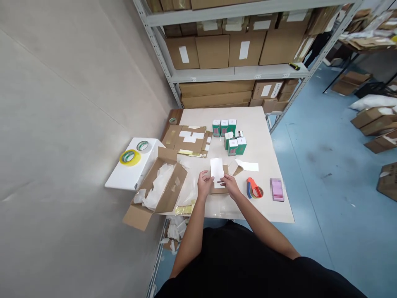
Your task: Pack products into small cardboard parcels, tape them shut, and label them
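Note:
A white sheet (216, 166) lies over a small brown cardboard box (219, 191) at the front of the table. My left hand (204, 184) has its fingers bent in, with the tips pinched at the sheet's left edge. From the right, my right hand (230, 185) reaches over the sheet, its fingers closed around a thin dark object (219, 181) too small to name. Beyond the hands stand several green-and-white boxes (233, 147). To the right is a tape dispenser (254, 188) with an orange part and tape rolls.
An open carton (169, 192) with white paper inside stands left, near flattened cardboard (189, 140). Tape rolls (130, 157) rest on a white box (116, 176). A paper strip (249, 166) and pink item (277, 189) lie right. Shelving (211, 75) with cartons rises behind.

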Demonstrator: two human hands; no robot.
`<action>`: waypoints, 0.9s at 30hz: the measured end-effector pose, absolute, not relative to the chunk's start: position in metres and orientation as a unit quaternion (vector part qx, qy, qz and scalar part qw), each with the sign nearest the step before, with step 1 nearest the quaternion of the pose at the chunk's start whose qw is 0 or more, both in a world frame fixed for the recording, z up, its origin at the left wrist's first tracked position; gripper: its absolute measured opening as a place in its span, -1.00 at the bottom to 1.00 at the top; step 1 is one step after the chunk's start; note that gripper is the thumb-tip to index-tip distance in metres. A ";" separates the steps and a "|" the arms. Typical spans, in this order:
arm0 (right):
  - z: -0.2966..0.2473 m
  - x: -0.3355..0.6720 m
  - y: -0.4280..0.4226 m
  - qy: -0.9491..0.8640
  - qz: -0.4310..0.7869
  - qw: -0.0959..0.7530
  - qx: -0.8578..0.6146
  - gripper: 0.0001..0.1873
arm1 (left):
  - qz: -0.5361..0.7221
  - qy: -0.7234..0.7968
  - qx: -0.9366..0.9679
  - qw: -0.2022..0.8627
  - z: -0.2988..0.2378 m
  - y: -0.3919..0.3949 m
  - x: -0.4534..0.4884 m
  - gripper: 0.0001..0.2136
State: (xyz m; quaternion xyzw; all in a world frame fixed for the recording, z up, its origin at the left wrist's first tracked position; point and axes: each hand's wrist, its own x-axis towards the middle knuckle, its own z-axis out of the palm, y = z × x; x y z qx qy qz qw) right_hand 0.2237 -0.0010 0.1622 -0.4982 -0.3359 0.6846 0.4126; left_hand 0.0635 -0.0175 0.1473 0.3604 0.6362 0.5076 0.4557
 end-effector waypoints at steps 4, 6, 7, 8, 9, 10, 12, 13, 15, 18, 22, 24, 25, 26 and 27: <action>0.144 0.232 0.007 -0.357 0.651 0.416 -0.525 -0.64 | 0.505 0.651 0.364 0.435 0.140 -0.010 0.072 -0.56; 0.133 0.236 0.011 -0.364 0.628 0.417 -0.547 -0.61 | 0.494 0.672 0.359 0.418 0.132 -0.009 0.078 -0.62; 0.127 0.238 0.014 -0.364 0.618 0.417 -0.558 -0.61 | 0.486 0.686 0.355 0.409 0.127 -0.008 0.081 -0.65; 0.121 0.240 0.016 -0.364 0.608 0.418 -0.569 -0.63 | 0.477 0.699 0.351 0.401 0.121 -0.008 0.085 -0.67; 0.114 0.243 0.018 -0.364 0.595 0.420 -0.581 -0.65 | 0.468 0.710 0.346 0.396 0.114 -0.007 0.088 -0.69; 0.108 0.247 0.019 -0.367 0.582 0.418 -0.593 -0.66 | 0.458 0.719 0.341 0.396 0.107 -0.007 0.091 -0.69; 0.093 0.254 0.021 -0.379 0.554 0.409 -0.618 -0.62 | 0.439 0.731 0.335 0.402 0.093 -0.008 0.097 -0.70; 0.086 0.257 0.021 -0.386 0.539 0.400 -0.633 -0.59 | 0.428 0.736 0.335 0.404 0.086 -0.008 0.100 -0.70; 0.072 0.262 0.018 -0.394 0.513 0.376 -0.664 -0.57 | 0.400 0.753 0.337 0.399 0.074 -0.008 0.105 -0.71; 0.055 0.266 0.012 -0.395 0.497 0.338 -0.695 -0.63 | 0.355 0.779 0.339 0.390 0.061 -0.006 0.112 -0.73; 0.041 0.266 0.008 -0.411 0.487 0.301 -0.709 -0.70 | 0.300 0.806 0.347 0.374 0.048 -0.003 0.116 -0.74; 0.037 0.266 0.008 -0.422 0.480 0.279 -0.717 -0.71 | 0.280 0.813 0.351 0.370 0.043 -0.003 0.116 -0.74; 0.035 0.265 0.008 -0.425 0.479 0.266 -0.720 -0.71 | 0.273 0.816 0.351 0.368 0.040 -0.003 0.116 -0.74; 0.034 0.265 0.009 -0.427 0.479 0.255 -0.723 -0.71 | 0.268 0.819 0.351 0.367 0.038 -0.003 0.116 -0.74; 0.032 0.264 0.009 -0.428 0.480 0.245 -0.725 -0.71 | 0.263 0.821 0.350 0.365 0.037 -0.004 0.116 -0.74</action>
